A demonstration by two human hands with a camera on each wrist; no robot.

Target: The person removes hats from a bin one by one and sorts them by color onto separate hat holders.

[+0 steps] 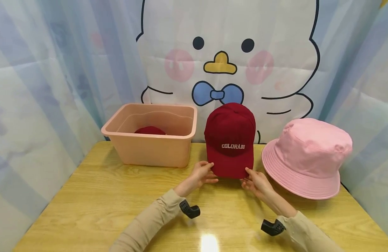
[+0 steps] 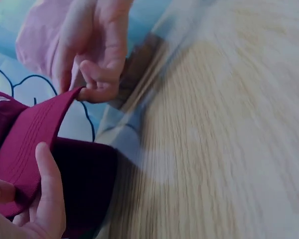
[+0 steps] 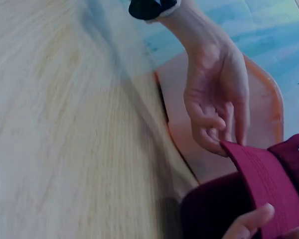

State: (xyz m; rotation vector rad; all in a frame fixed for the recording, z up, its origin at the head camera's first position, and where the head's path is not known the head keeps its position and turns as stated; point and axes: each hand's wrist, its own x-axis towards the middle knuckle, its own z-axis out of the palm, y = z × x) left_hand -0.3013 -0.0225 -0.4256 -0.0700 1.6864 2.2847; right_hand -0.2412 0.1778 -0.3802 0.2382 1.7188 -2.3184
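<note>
2 beige sleeves are reaching in from the near edge of the wooden table (image 1: 96, 196), each wrist wearing a small black camera mount. The left hand (image 1: 201, 174) is pinching the left corner of the brim of a dark red cap (image 1: 230, 138), thumb on top and fingers curled beneath; the left wrist view is showing that thumb (image 2: 49, 184) lying along the stitched brim. The right hand (image 1: 256, 182) is pinching the opposite corner in the same way, fingertips closed on the brim edge. Between the 2 hands the cap is standing upright, brim end down at the hands and just above the tabletop, crown rising beyond the fingers, with the white word COLORADO facing the person. Whether the brim is touching the table is hard to tell.

Beyond the left hand and off to its outer side, a peach plastic tub (image 1: 151, 148) is sitting on the table, near the cap but apart from it. Something dark red (image 1: 150, 130) is lying inside it, mostly hidden by the wall. Just to the outer side of the right hand, a pink bucket hat (image 1: 307, 155) is resting on the table, its brim close to that wrist. Behind everything a cloth backdrop printed with a cartoon duck (image 1: 227, 52) is hanging.
</note>
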